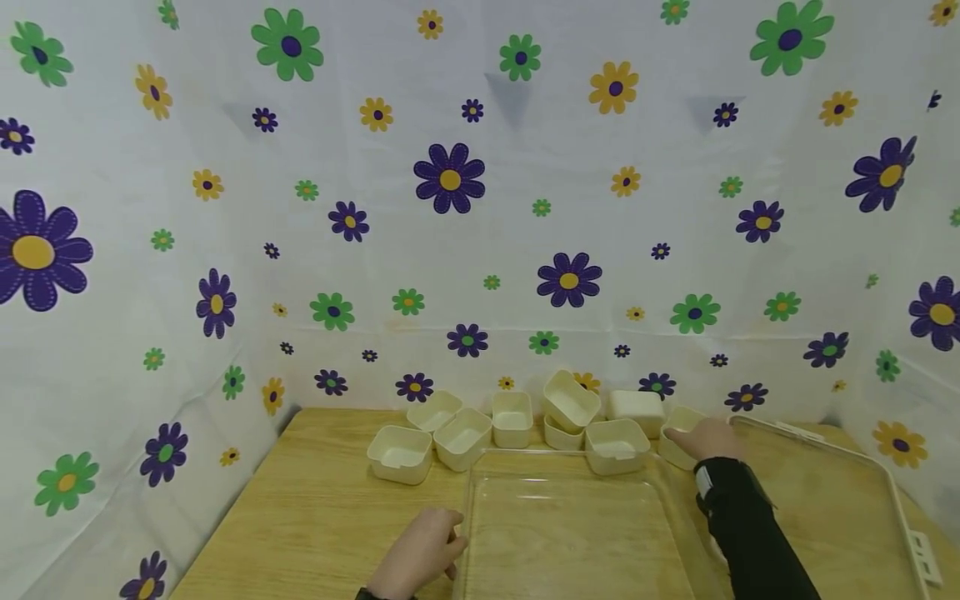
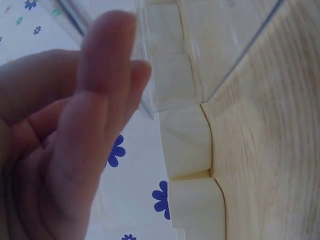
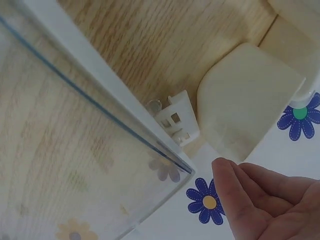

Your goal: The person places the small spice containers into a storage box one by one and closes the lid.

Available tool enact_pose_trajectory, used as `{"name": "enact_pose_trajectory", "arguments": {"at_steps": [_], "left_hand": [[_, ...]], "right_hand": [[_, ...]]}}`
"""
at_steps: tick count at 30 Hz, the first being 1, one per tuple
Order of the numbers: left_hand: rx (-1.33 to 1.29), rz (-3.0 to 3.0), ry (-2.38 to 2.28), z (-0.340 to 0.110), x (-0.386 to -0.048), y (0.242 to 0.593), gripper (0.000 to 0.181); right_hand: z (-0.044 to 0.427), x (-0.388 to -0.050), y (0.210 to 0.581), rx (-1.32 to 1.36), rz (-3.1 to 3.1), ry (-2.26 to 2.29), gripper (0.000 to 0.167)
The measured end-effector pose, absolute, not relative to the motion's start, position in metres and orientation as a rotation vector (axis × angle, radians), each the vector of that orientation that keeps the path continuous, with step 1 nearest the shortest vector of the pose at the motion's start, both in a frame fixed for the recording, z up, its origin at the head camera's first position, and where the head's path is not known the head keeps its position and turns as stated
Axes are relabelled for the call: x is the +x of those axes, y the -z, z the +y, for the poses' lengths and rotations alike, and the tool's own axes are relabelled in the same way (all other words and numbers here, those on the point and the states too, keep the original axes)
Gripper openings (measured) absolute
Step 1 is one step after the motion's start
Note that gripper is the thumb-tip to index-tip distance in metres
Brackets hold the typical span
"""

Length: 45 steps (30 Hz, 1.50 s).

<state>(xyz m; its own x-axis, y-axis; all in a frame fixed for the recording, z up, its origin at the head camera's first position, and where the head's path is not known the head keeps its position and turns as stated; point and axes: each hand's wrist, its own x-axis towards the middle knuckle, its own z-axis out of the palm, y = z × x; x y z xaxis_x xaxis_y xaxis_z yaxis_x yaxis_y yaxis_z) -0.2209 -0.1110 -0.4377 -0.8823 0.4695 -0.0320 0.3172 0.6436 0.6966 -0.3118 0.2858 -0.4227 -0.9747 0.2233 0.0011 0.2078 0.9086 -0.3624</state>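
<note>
At the right end of a row of small cream containers, my right hand pinches the rim of one cream container. The right wrist view shows its fingertips at the corner of that container, which stands on the table. My left hand is beside the left wall of a large clear plastic box, fingers loosely curled. Nothing lies between its fingers in the left wrist view, where the hand appears in front of the clear box's edge; whether they touch cannot be told.
Behind the clear box stand several more cream containers. One tilted container rests on another; one container is upside down. A clear lid with a white border and clips lies at the right. Flower-patterned cloth surrounds the wooden table.
</note>
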Motion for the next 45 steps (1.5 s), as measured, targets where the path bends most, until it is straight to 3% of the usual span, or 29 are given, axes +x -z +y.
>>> {"name": "enact_pose_trajectory", "arguments": {"at_steps": [3,6,10,16,20,27,45], "left_hand": [[0.64,2.654,-1.069,-0.11,-0.22,0.437,0.006],[0.649,2.668,-1.055,-0.11,-0.219,0.436,0.019],[0.645,2.667,-1.045,-0.11,-0.219,0.436,0.011],[0.619,2.651,-1.025,-0.109,-0.216,0.438,0.016],[0.628,2.659,-1.023,-0.109,-0.216,0.439,0.007],[0.632,2.669,-1.029,-0.109,-0.216,0.439,0.018],[0.62,2.657,-1.054,-0.112,-0.218,0.438,0.012]], "right_hand": [[0.285,-0.314,0.424,-0.376,-3.03,-0.553,0.054],[0.284,-0.316,0.426,-0.404,-3.032,-0.548,0.057],[0.287,-0.318,0.431,-0.408,-3.028,-0.533,0.059],[0.286,-0.316,0.438,-0.446,-3.019,-0.505,0.061],[0.283,-0.315,0.437,-0.471,-3.012,-0.479,0.064],[0.281,-0.315,0.436,-0.448,-2.983,-0.473,0.061],[0.283,-0.319,0.44,-0.375,-2.98,-0.554,0.064]]}}
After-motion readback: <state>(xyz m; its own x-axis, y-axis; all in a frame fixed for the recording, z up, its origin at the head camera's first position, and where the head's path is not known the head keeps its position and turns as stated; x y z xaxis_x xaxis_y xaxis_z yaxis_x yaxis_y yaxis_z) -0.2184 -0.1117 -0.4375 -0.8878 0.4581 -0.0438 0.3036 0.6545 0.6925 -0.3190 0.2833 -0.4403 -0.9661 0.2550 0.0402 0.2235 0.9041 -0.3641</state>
